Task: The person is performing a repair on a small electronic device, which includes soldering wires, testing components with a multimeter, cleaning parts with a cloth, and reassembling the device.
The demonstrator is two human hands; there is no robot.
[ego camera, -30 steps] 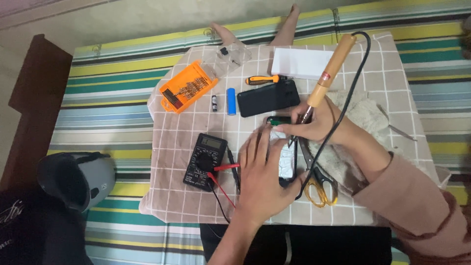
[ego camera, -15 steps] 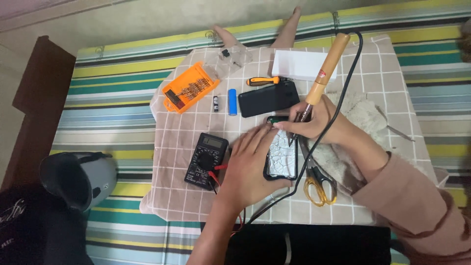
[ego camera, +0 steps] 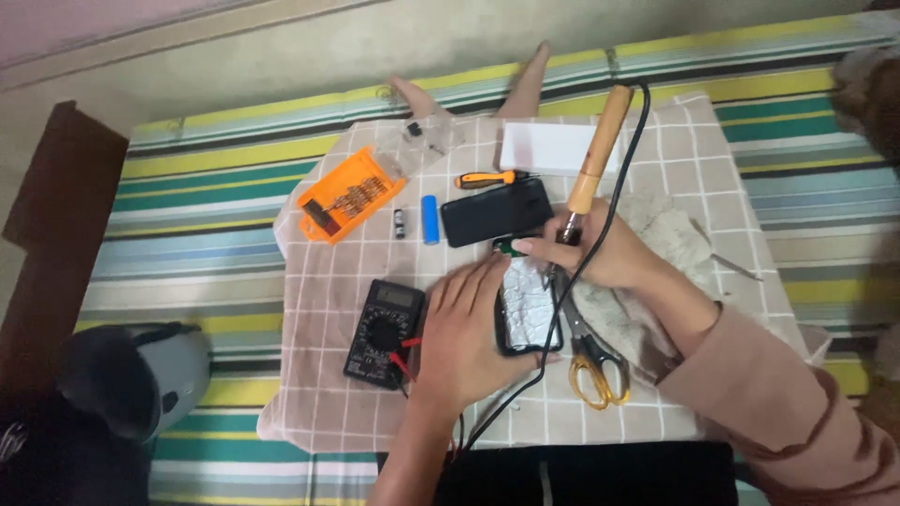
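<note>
My right hand [ego camera: 609,258] grips a soldering iron [ego camera: 592,159] with a wooden handle, its tip down at the top edge of an opened black device [ego camera: 528,309] with a silvery inside. My left hand [ego camera: 469,328] lies flat on the checked cloth [ego camera: 656,141], pressing against the left side of that device. A black multimeter [ego camera: 382,330] with red and black leads sits just left of my left hand. The iron's black cord [ego camera: 562,300] runs down across the device toward me.
Yellow-handled scissors [ego camera: 595,370] lie right of the device. Farther back are a black flat cover [ego camera: 497,212], an orange-handled screwdriver [ego camera: 487,179], a blue cell [ego camera: 429,219], an orange bit case [ego camera: 350,196] and a white box [ego camera: 553,146]. A dark helmet [ego camera: 136,375] sits at left.
My left hand has slid left and up along the device, uncovering its silvery inside. The right hand has kept the soldering iron at the device's top edge.
</note>
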